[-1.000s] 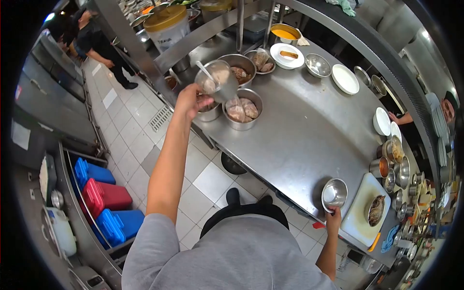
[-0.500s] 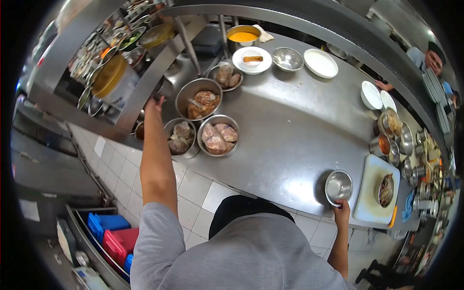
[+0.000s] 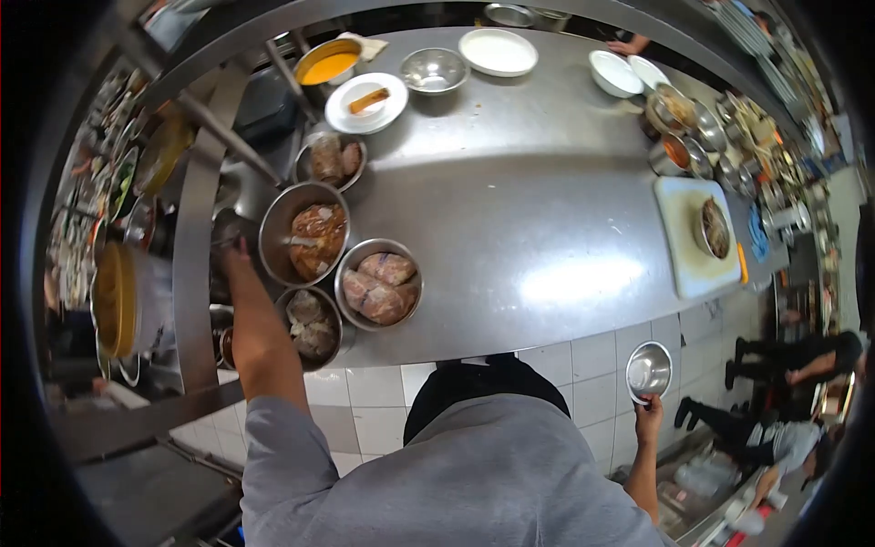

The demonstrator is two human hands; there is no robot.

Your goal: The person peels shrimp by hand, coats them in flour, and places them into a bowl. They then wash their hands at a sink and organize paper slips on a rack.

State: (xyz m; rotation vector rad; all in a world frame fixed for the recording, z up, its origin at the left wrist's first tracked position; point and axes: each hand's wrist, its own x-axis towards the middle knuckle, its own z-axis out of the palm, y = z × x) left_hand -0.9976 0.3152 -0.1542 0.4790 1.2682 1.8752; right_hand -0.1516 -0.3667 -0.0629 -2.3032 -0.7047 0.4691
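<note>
My right hand (image 3: pixel 648 410) is closed on the rim of a small steel bowl (image 3: pixel 650 369), which shows only bare metal inside. The bowl is held off the table's front edge, with floor tiles behind it. At the left, my left hand (image 3: pixel 235 260) reaches in beside the shelf post, near a dark metal container; its fingers are blurred and in shadow. Close to it stand a steel pot of sauced meat (image 3: pixel 317 239), a bowl of greyish meat (image 3: pixel 313 330) and a bowl of raw pink meat (image 3: pixel 380 290). A smaller bowl of wrapped meat (image 3: pixel 330 162) sits behind them.
On the steel table (image 3: pixel 510 210) are a pot of orange sauce (image 3: pixel 328 66), a plate with a brown roll (image 3: pixel 366 102), a steel mixing bowl (image 3: pixel 435 73) and a white cutting board (image 3: pixel 679 264). A shelf post (image 3: pixel 202 228) flanks my left arm. Other people stand at right.
My view has turned and shifted. The small steel bowl in my right hand has gone from over the tabletop to beyond its front edge. My left hand still reaches among the containers.
</note>
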